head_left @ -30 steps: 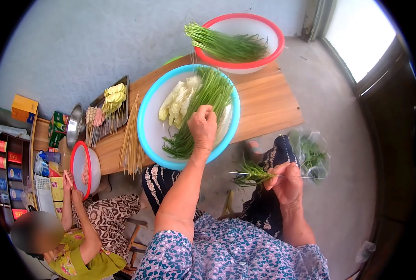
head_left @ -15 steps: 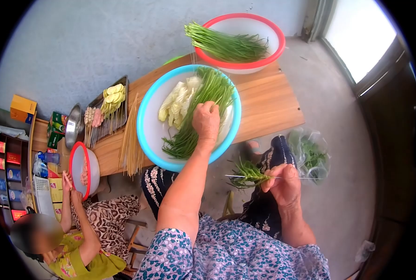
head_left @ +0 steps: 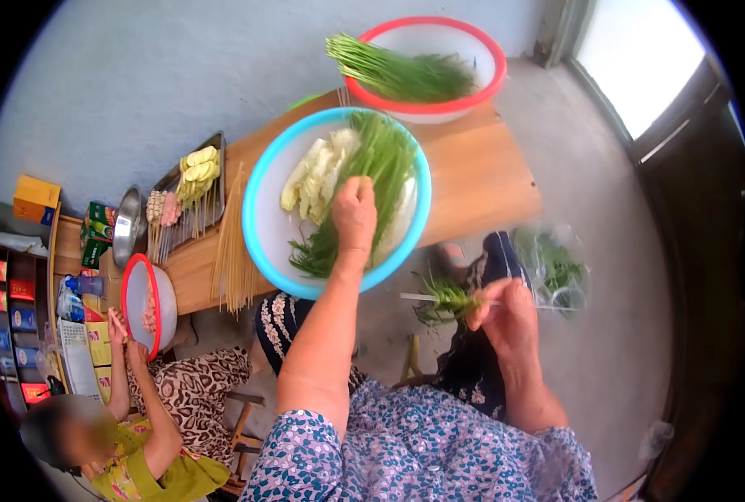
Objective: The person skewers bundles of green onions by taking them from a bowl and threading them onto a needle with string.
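My left hand (head_left: pixel 355 219) reaches into a white basin with a blue rim (head_left: pixel 254 222). Its fingers are closed at the long green chives (head_left: pixel 387 155) lying there, though the fingertips are partly hidden. Pale cabbage leaves (head_left: pixel 316 180) lie to the left of the chives in that basin. Over my lap, my right hand (head_left: pixel 508 316) pinches a thin skewer (head_left: pixel 417 296), which runs sideways through the grip. A bunch of green stalks (head_left: pixel 448 303) is threaded on it, close against my right fingers.
Behind, a red-rimmed basin (head_left: pixel 500 71) holds more chives. Bare skewers (head_left: pixel 235 251) and a tray (head_left: pixel 219 144) of skewered food lie left on the wooden table (head_left: pixel 473 184). A bag of greens (head_left: pixel 556 268) rests on the floor. At left, another person (head_left: pixel 155 448) works by a smaller basin (head_left: pixel 167 305).
My left hand has shifted slightly left over the chives. My right hand keeps hold of the skewer and has turned a little. The whole view has moved slightly.
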Demonstrator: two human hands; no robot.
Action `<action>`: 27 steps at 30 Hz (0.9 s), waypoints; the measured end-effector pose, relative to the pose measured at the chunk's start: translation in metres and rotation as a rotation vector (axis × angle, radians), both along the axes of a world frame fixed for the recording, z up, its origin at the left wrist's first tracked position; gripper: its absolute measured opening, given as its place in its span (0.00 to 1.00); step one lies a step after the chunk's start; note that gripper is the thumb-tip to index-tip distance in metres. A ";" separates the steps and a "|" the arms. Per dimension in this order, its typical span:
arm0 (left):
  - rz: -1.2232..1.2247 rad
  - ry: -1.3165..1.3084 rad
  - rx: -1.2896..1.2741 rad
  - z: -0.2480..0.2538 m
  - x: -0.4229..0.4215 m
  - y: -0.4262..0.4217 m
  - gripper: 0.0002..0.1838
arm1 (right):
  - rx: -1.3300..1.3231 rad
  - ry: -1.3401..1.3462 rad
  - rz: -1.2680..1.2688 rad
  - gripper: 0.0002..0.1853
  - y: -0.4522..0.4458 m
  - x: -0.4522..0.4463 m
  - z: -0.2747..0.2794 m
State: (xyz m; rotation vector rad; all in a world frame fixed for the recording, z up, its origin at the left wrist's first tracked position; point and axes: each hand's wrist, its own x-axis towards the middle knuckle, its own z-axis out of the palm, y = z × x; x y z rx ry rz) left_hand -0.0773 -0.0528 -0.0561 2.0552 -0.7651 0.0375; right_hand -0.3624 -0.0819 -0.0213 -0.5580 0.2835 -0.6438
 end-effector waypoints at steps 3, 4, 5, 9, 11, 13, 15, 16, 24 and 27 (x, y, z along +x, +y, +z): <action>-0.129 -0.116 0.076 -0.001 0.006 0.013 0.10 | -0.022 0.131 -0.075 0.23 0.008 0.008 0.011; -0.186 -0.207 0.067 0.005 0.005 0.012 0.10 | -0.041 0.173 -0.090 0.23 0.007 0.011 0.013; -0.197 -0.176 0.059 0.009 0.007 0.014 0.12 | -0.041 0.184 -0.097 0.23 0.007 0.012 0.014; -0.173 0.147 0.039 0.015 0.008 0.024 0.12 | -0.022 0.161 -0.100 0.23 0.010 0.019 0.017; -0.129 0.378 -0.253 0.020 0.002 0.030 0.12 | -0.018 0.151 -0.117 0.23 0.010 0.020 0.019; -0.126 0.453 -0.296 0.038 -0.009 0.036 0.14 | -0.016 0.157 -0.122 0.24 0.011 0.022 0.018; -0.124 0.585 -0.319 0.061 -0.021 0.044 0.18 | -0.027 0.135 -0.113 0.24 0.011 0.023 0.016; -0.143 0.614 -0.289 0.066 -0.024 0.051 0.18 | -0.028 0.127 -0.115 0.24 0.010 0.023 0.015; -0.219 1.012 -0.548 0.106 -0.075 0.101 0.17 | -0.180 0.134 -0.186 0.21 0.030 0.029 0.042; -0.212 1.093 -0.608 0.109 -0.092 0.117 0.15 | -0.249 0.185 -0.179 0.21 0.045 0.028 0.052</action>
